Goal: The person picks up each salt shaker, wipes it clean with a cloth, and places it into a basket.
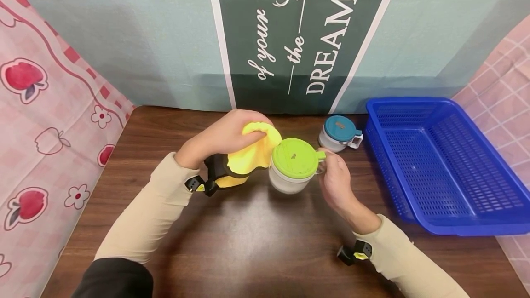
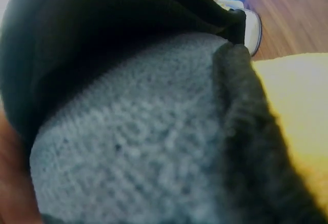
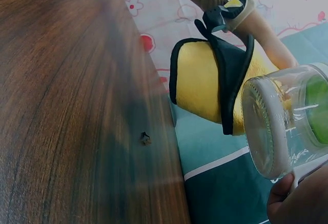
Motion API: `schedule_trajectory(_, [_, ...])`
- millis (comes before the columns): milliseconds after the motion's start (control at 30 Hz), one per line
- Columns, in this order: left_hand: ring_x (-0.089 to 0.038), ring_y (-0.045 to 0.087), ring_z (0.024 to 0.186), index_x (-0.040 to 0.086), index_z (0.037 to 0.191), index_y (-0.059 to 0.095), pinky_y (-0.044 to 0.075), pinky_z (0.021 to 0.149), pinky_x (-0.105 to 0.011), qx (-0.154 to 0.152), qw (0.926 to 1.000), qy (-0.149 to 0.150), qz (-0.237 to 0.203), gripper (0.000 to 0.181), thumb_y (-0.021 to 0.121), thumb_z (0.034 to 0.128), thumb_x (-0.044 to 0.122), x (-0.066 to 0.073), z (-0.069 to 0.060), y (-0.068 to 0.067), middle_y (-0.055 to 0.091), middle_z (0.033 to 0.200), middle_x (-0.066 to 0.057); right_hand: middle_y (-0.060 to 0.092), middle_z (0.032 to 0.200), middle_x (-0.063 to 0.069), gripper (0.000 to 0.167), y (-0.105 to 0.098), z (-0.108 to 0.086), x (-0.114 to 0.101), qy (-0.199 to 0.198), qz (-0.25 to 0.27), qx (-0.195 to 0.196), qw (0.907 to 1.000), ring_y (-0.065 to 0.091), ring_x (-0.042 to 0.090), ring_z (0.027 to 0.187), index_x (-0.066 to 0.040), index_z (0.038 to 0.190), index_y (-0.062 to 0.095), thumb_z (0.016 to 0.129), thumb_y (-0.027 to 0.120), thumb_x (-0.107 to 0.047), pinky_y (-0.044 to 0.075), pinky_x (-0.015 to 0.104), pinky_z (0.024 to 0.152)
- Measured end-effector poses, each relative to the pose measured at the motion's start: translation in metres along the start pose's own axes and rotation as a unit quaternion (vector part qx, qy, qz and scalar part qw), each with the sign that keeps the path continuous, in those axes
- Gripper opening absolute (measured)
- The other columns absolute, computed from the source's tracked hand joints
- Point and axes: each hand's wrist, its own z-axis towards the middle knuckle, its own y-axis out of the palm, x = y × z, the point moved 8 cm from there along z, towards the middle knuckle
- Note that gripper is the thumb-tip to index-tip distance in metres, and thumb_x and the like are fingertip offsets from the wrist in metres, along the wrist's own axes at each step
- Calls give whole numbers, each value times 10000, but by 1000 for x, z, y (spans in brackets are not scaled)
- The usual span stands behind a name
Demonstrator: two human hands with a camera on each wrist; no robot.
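Two grips, mid-frame: your left hand (image 1: 237, 133) pinches yellow cloth (image 1: 253, 154), just left of the green-lidded cup (image 1: 293, 162) your right hand (image 1: 336, 179) grips.

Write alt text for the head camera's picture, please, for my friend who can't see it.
A person's left hand holds a dark-edged yellow cloth beside a green-lidded jar, which the right hand grips by its handle over a brown table. Farther back, a blue-lidded jar stands left of a blue basket.
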Motion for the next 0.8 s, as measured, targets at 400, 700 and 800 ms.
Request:
schedule_trajectory(400, [-160, 624, 890, 90, 1121, 752, 510, 850, -326, -8, 9997, -246, 22, 188, 665, 955, 107, -4, 9, 3, 725, 1009, 4, 397, 670, -63, 376, 6, -1, 0, -43, 12, -195, 9998, 370, 86, 645, -145, 681, 479, 975, 285, -14, 342, 226, 610])
schedule_trajectory(700, [-162, 615, 888, 95, 1109, 752, 510, 836, -312, -36, 9996, -265, -42, 192, 651, 946, 89, -4, 19, 7, 713, 995, 2, 375, 656, -67, 373, 7, 0, 2, -14, 17, -211, 9998, 350, 90, 636, -151, 676, 463, 985, 293, -28, 327, 235, 606])
schedule_trajectory(800, [-164, 612, 878, 91, 1107, 751, 511, 823, -312, -44, 9997, -239, -82, 198, 645, 941, 79, -4, 22, 9, 711, 991, -1, 373, 651, -70, 369, 7, 0, 2, 8, 19, -145, 9999, 344, 90, 631, -151, 669, 449, 978, 291, -26, 316, 237, 602])
